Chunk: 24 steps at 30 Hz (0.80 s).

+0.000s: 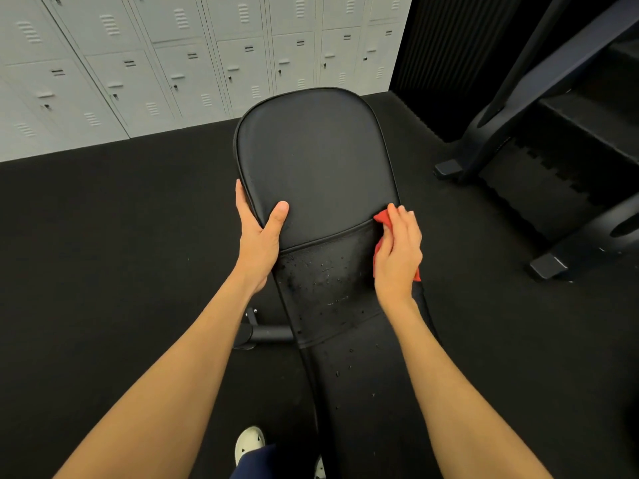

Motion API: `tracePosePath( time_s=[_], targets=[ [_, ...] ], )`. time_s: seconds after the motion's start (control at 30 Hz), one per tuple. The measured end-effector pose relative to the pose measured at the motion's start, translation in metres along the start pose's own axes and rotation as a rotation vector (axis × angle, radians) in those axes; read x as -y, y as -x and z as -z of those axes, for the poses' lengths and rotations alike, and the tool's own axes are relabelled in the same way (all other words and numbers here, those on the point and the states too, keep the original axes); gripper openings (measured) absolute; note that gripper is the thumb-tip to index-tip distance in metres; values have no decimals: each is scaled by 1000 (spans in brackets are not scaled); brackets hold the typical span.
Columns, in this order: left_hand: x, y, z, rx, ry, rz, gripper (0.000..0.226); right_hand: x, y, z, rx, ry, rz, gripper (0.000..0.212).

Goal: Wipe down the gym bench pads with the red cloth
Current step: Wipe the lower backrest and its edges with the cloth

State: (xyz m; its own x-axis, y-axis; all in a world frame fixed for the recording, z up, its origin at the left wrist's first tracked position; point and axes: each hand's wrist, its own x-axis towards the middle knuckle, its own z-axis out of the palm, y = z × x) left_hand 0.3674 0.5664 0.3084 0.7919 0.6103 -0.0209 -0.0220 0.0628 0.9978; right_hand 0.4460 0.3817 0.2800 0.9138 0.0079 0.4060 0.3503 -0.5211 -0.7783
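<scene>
Left hand [259,233] tight around glossy black pad [318,160] edge; right hand [397,257] flat atop crumpled red cloth [382,217].

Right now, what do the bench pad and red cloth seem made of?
Bench pad: smooth black vinyl or leather-like cover, going by its soft sheen and piped seam. Red cloth: soft fabric, likely; it bunches matte under the right hand.

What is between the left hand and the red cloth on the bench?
Head view: between the left hand and the red cloth lies only black padding: the upper pad, a seam, the droplet-speckled lower pad.
</scene>
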Motion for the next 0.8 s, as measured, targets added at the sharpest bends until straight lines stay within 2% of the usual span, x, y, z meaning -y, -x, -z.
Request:
tracePosePath(
  time_s=[0.17, 0.3, 0.4, 0.47, 0.57, 0.63, 0.8],
  targets=[
    [-4, 1, 1, 11, -3, 31, 92, -6, 54, 16, 113, 92, 140, 43],
    [-10, 3, 4, 52, -3, 76, 92, -2, 55, 37, 216, 20, 131, 36],
    [-12, 1, 9, 89, 34, 115, 74, 21, 6, 42, 70, -106, 29, 30],
    [-13, -2, 16, 114, 81, 179, 62, 38, -27, 29, 12, -119, -50, 36],
    [-18, -7, 30, 196, 100, 304, 68, 51, -44, -11, 60, -45, -136, 46],
    [-18, -9, 36, 240, 86, 328, 75, 55, -39, -31, 12, 52, -169, 46],
    [-18, -12, 39, 280, 89, 350, 83, 72, -11, -56, -21, 143, -3, 42]
  ],
)
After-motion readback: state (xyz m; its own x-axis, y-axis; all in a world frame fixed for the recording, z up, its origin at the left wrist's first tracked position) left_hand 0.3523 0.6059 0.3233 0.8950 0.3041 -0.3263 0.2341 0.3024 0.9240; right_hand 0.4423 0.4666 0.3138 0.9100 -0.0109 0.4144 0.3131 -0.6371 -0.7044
